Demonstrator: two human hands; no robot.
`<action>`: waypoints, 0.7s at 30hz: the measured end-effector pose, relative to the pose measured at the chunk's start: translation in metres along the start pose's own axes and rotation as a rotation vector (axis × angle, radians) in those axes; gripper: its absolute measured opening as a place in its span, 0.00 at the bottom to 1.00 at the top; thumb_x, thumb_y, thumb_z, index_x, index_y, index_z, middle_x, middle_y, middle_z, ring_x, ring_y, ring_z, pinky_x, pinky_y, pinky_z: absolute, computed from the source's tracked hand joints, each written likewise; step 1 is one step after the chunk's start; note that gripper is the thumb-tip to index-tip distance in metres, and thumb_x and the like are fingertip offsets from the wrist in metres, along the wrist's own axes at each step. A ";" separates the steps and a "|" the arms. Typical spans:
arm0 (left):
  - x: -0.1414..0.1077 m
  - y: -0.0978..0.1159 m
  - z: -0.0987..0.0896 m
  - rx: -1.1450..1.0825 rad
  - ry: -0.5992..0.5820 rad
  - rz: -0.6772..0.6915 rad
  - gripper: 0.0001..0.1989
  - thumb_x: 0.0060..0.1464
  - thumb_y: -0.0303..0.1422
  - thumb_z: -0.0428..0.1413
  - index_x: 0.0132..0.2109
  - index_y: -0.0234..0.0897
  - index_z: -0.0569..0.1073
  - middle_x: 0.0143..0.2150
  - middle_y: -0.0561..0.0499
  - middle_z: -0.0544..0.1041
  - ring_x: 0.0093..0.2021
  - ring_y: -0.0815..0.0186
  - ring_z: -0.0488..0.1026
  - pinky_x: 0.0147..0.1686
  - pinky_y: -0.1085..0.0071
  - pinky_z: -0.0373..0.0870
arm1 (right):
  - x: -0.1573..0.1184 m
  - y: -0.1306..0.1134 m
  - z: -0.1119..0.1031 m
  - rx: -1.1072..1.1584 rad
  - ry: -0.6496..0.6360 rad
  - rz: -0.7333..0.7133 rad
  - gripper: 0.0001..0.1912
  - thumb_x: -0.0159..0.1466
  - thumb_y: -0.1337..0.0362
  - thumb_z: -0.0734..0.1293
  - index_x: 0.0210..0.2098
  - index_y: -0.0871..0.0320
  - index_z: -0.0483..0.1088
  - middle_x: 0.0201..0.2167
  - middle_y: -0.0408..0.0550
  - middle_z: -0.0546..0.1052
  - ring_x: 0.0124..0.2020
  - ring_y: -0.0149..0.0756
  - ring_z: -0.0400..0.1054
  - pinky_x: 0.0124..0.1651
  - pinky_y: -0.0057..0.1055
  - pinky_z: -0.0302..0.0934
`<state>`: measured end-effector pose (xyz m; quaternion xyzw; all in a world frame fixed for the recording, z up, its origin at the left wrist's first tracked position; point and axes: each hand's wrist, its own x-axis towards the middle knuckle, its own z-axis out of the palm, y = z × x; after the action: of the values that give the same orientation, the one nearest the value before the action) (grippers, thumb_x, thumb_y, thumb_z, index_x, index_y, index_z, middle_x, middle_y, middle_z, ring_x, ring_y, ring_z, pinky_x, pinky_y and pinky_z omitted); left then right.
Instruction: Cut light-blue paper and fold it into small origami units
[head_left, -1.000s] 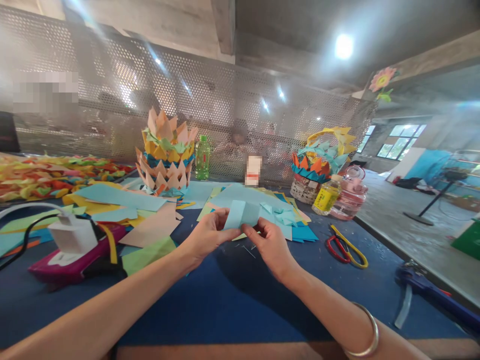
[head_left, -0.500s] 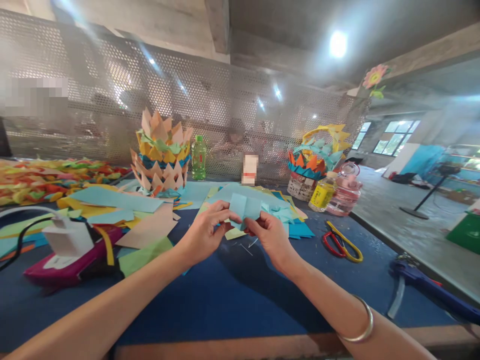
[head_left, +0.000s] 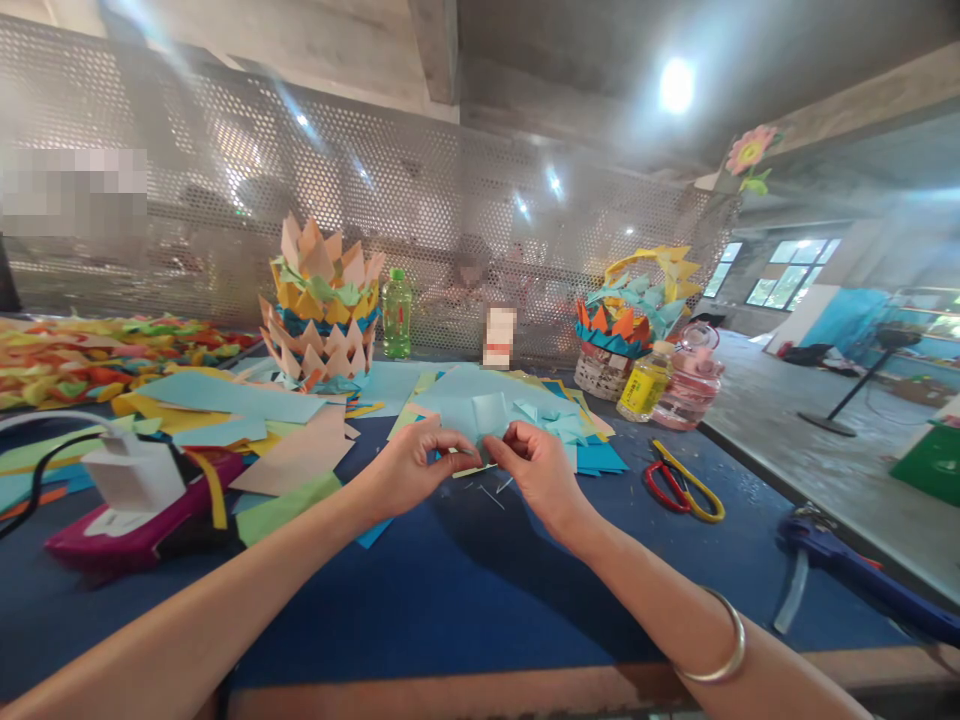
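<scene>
A small piece of light blue paper with a crease stands up between my hands above the table. My left hand pinches its lower left edge between thumb and forefinger. At the lower right, my right hand pinches the same paper, its fingertips close to those of the left. Just behind lie light blue sheets on a stack of coloured paper. Several folded light blue pieces rest on that stack, right of the held paper.
Scissors and a blue glue gun lie to the right. Bottles and a paper basket stand behind them. A layered paper model stands back left, near a purple power strip and loose folded pieces.
The light blue paper has gone from lying wide across my fingers to a narrower, upright shape. My left fingers have shifted down to its lower edge, nearer my right fingertips.
</scene>
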<state>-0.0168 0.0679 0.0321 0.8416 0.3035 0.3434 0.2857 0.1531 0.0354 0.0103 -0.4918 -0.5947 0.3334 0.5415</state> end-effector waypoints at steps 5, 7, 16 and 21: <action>0.002 -0.003 0.003 -0.169 0.089 -0.122 0.07 0.47 0.33 0.56 0.33 0.35 0.75 0.31 0.50 0.75 0.31 0.66 0.70 0.31 0.73 0.63 | -0.001 0.000 0.002 0.086 -0.038 0.019 0.14 0.54 0.55 0.67 0.21 0.59 0.63 0.20 0.41 0.69 0.24 0.29 0.62 0.28 0.26 0.53; 0.002 -0.005 0.006 -0.222 0.116 -0.142 0.08 0.46 0.33 0.57 0.35 0.35 0.73 0.28 0.52 0.73 0.26 0.70 0.68 0.27 0.74 0.62 | -0.002 -0.001 0.003 0.125 -0.046 0.055 0.14 0.53 0.55 0.67 0.22 0.60 0.65 0.21 0.43 0.70 0.25 0.30 0.63 0.30 0.27 0.55; 0.001 -0.002 0.012 -0.625 0.261 -0.251 0.33 0.38 0.32 0.63 0.51 0.38 0.55 0.30 0.54 0.72 0.26 0.69 0.70 0.25 0.73 0.64 | -0.006 -0.010 0.006 0.256 -0.043 0.151 0.12 0.50 0.57 0.70 0.25 0.61 0.68 0.22 0.43 0.71 0.27 0.30 0.65 0.34 0.28 0.57; 0.000 -0.005 0.009 -0.730 0.085 -0.389 0.17 0.41 0.36 0.62 0.37 0.32 0.70 0.28 0.52 0.72 0.28 0.71 0.69 0.29 0.74 0.65 | -0.006 -0.006 0.006 0.239 -0.037 0.126 0.12 0.52 0.57 0.68 0.26 0.61 0.68 0.22 0.43 0.71 0.27 0.30 0.64 0.33 0.28 0.56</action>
<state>-0.0114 0.0689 0.0231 0.5970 0.3266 0.4025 0.6123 0.1458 0.0287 0.0130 -0.4538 -0.5286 0.4443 0.5632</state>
